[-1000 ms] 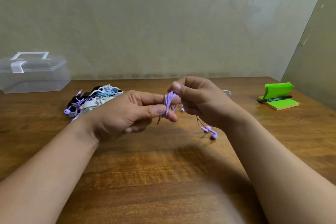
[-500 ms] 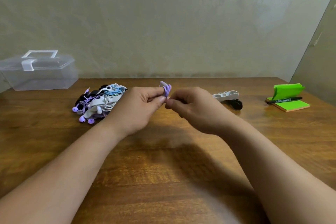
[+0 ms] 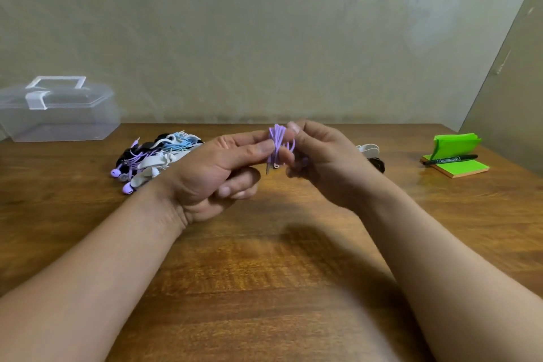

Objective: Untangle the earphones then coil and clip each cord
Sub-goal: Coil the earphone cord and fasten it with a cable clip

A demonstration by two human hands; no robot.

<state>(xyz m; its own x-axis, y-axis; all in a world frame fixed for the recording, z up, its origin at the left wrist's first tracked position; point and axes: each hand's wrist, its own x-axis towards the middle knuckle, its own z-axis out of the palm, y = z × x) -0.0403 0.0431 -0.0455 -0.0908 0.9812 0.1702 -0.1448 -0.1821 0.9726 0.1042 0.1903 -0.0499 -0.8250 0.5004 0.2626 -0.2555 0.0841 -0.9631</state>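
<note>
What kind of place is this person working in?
Likely a home desk set against a patterned beige wall: a brown wooden table, a clear plastic storage box, and a green sticky-note pad with a black marker pen on it.

Coiled purple earphone cord (image 3: pixel 277 144) held upright above the table.

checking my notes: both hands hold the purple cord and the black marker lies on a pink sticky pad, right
One slip: in the head view the sticky pad is green, not pink. The left hand and right hand do hold the purple cord, and the black marker lies on that pad.
</note>
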